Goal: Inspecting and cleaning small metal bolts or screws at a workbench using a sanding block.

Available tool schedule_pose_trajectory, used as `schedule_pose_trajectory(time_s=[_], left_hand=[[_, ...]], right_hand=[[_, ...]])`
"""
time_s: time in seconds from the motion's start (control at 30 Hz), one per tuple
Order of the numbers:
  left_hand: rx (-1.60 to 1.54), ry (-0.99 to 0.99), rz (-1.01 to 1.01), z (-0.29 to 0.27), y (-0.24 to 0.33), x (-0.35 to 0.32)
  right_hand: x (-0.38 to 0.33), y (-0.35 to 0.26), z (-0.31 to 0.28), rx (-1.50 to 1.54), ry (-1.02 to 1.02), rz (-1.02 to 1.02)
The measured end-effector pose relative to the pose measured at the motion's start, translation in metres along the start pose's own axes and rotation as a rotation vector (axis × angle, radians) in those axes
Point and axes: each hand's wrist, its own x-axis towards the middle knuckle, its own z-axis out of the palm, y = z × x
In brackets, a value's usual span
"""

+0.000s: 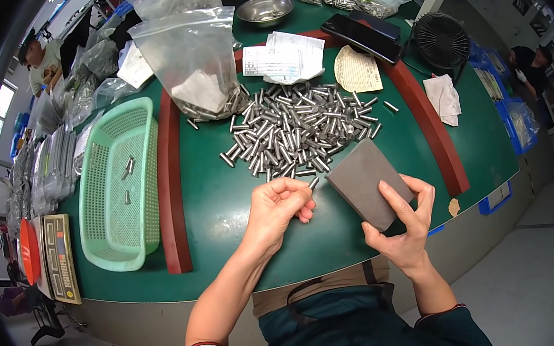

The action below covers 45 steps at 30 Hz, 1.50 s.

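Observation:
My left hand (pixel 275 210) pinches a small metal pin (pixel 314 182) between thumb and fingertips, its end pointing toward the block. In my right hand (pixel 405 227) is a flat, grey-brown rectangular block (pixel 367 180), tilted, with thumb and fingers gripping its near right part. A small gap separates the pin from the block's left corner. Just beyond both hands, a heap of shiny metal pins (pixel 296 130) is spread on the green tabletop (pixel 213 173). A few more pins (pixel 128 168) lie in the light green plastic basket (pixel 86 217) at the left.
Dark red bars (pixel 171 184) frame the work area. Behind the heap stand a plastic bag of pins (pixel 195 67), paper slips (pixel 282 57), a steel bowl (pixel 265 11) and a black phone (pixel 361 37). A black fan (pixel 440 44) is far right; a scale (pixel 60 260) is left. Two people are in the background.

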Motion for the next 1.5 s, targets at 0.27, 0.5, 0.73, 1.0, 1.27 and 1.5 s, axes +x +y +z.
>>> schedule_pose_trajectory(time_s=[0.27, 0.5, 0.73, 1.0, 1.27, 1.5], left_hand=[[0.039, -0.058, -0.011, 0.002, -0.005, -0.001], [0.001, -0.076, -0.024, 0.012, -0.001, -0.004], [-0.020, -0.025, 0.021, 0.002, 0.000, -0.004], [-0.029, -0.063, 0.038, -0.002, -0.006, -0.006], [-0.235, -0.021, -0.015, -0.007, 0.005, 0.001], [-0.237, -0.014, -0.015, -0.009, 0.004, 0.001]], right_hand=[[0.021, -0.016, 0.028, -0.069, 0.027, -0.097], [0.019, -0.015, 0.013, -0.086, 0.004, -0.067], [0.007, -0.018, 0.007, -0.099, -0.023, -0.052], [0.046, -0.006, 0.011, 0.124, 0.129, 0.043], [0.022, 0.008, 0.019, 0.141, 0.119, 0.080], [0.018, 0.010, 0.026, 0.137, 0.107, 0.077]])
